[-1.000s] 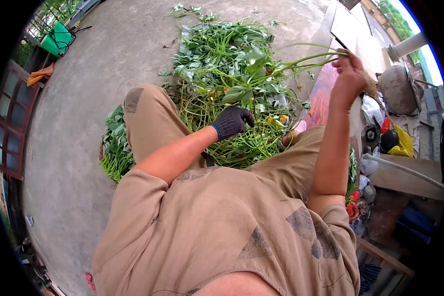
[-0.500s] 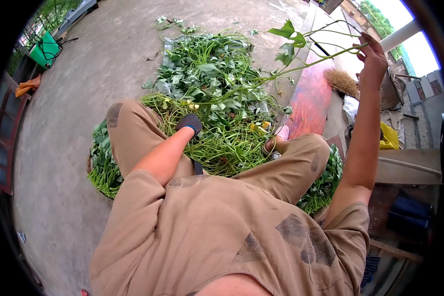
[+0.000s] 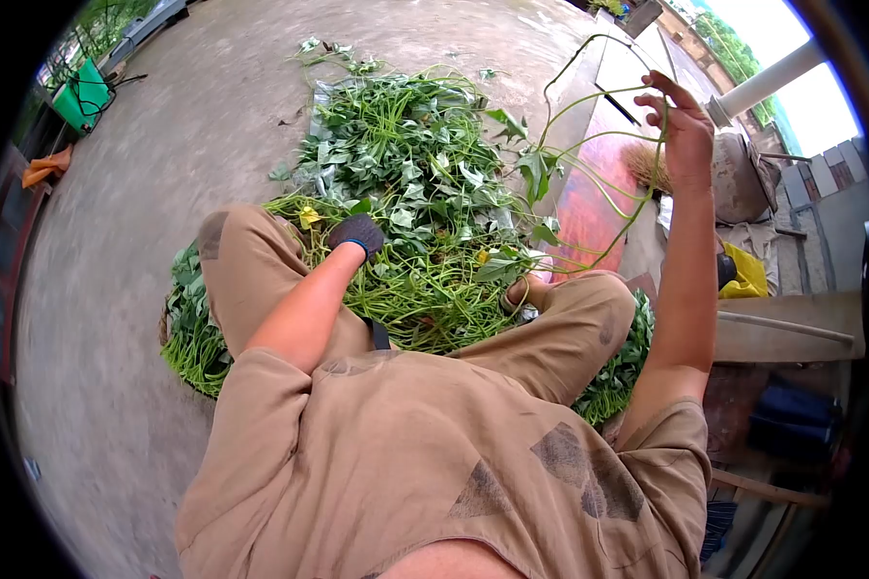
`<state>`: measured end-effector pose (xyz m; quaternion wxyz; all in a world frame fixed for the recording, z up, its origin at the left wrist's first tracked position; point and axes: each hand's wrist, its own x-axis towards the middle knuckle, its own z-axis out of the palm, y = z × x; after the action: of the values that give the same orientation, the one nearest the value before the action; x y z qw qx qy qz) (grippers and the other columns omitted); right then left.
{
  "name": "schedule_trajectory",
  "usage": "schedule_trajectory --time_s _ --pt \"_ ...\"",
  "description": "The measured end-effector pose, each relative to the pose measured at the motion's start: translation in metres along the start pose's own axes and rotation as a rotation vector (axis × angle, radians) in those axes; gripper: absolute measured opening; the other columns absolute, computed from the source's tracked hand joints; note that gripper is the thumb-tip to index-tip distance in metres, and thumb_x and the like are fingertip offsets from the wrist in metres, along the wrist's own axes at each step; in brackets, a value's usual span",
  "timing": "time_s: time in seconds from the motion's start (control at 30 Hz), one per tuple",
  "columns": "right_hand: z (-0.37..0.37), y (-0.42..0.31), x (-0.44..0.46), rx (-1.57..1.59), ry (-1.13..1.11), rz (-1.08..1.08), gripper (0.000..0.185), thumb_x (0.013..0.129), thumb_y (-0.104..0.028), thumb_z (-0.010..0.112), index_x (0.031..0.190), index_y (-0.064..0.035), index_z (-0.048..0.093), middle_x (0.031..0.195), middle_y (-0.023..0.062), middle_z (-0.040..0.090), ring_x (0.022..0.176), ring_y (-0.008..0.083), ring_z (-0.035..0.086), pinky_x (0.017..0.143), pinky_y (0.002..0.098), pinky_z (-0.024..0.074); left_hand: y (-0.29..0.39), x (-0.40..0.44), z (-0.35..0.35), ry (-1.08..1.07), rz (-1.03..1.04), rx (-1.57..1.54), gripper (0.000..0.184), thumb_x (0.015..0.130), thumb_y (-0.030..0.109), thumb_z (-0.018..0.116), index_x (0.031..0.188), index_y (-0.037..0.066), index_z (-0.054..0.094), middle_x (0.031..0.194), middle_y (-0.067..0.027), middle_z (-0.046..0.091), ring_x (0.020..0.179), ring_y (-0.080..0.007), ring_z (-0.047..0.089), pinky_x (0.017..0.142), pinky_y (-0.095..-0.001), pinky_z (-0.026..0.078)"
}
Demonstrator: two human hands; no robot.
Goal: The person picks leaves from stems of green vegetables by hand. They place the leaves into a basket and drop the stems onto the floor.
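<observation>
My right hand, bare, is raised at the upper right with its fingers pinched on a long green sweet potato vine. The vine loops down in arcs, its leaves hanging over the pile's right side near my right knee. My left hand, in a dark glove, rests low over the pile between my legs; its fingers are hidden from view. Before me lies a broad pile of cut vines, leaves toward the far end and tangled stems nearer. A yellow leaf shows beside the gloved hand.
Bundled greens sit beside my left leg, and more greens beside my right. Past the pink-red board are a straw broom and a yellow bag. A green container stands far left on the concrete floor.
My right hand has moved left and slightly down. The vine, earlier stretched from the pile to that hand, now hangs slack in loops farther right. My gloved left hand has shifted slightly left.
</observation>
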<state>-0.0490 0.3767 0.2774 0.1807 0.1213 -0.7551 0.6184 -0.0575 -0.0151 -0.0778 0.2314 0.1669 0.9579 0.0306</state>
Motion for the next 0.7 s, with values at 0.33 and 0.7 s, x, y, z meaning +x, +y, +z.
schedule_trajectory --time_s 0.33,0.7 --pt "0.122 0.091 -0.078 0.27 -0.288 0.43 0.036 0.075 0.006 0.047 0.106 0.0052 0.067 0.1 0.0121 0.069 0.079 0.0169 0.066 0.064 0.0232 0.0474 0.047 -0.054 -0.086 0.79 0.373 -1.154 0.042 0.075 0.034 0.071 0.105 0.005 0.069 0.098 -0.0155 0.069 0.085 -0.0266 0.068 0.078 -0.0338 0.052" --pt "0.194 0.133 -0.17 -0.204 -0.183 0.364 0.029 0.087 -0.018 0.064 0.112 -0.0043 0.065 0.09 0.0044 0.067 0.073 0.0112 0.06 0.068 0.0249 0.0477 0.062 -0.046 -0.09 0.097 0.205 -2.119 0.015 0.088 0.019 0.065 0.09 0.004 0.066 0.064 -0.005 0.061 0.05 -0.0167 0.058 0.047 -0.0308 0.049"
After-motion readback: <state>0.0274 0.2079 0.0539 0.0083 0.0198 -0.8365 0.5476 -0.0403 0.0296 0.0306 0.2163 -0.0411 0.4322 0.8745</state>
